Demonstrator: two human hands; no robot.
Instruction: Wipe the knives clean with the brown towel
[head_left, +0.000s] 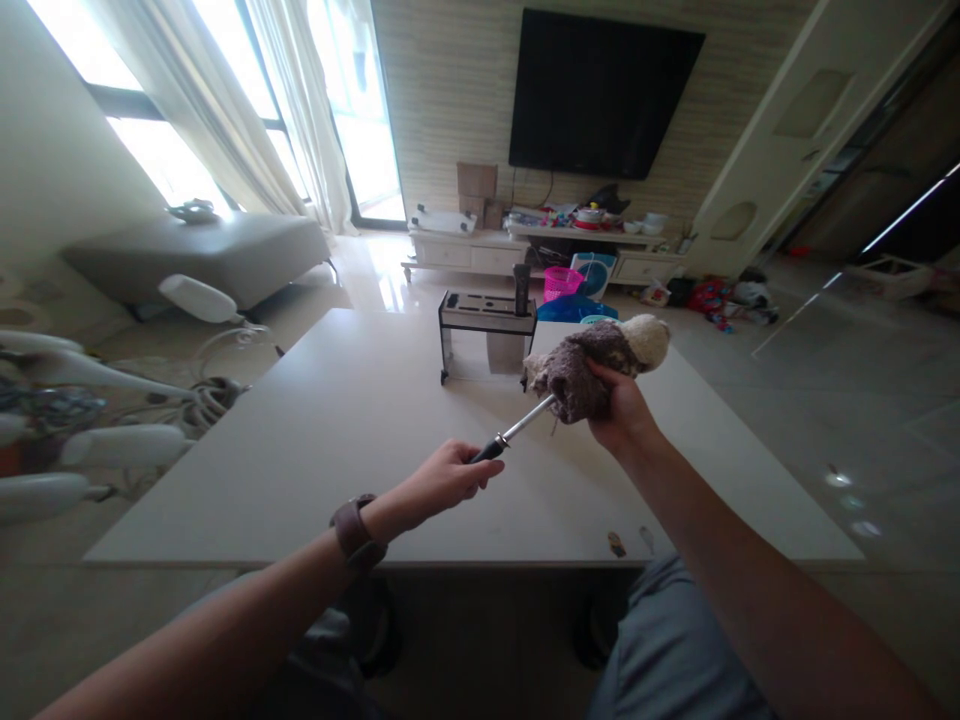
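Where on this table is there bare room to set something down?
The table is bare left of the knife block, and along the near edge by the left hand. It is crowded between block and right hand gripping the cloth.

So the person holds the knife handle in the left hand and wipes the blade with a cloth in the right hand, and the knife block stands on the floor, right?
Not quite. In the head view the knife block stands on the white table, not on the floor. The rest holds: the left hand grips the knife by its dark handle, and the right hand wraps the cloth around the blade.

Knife block point(487, 325) — table point(337, 430) — television point(600, 90)
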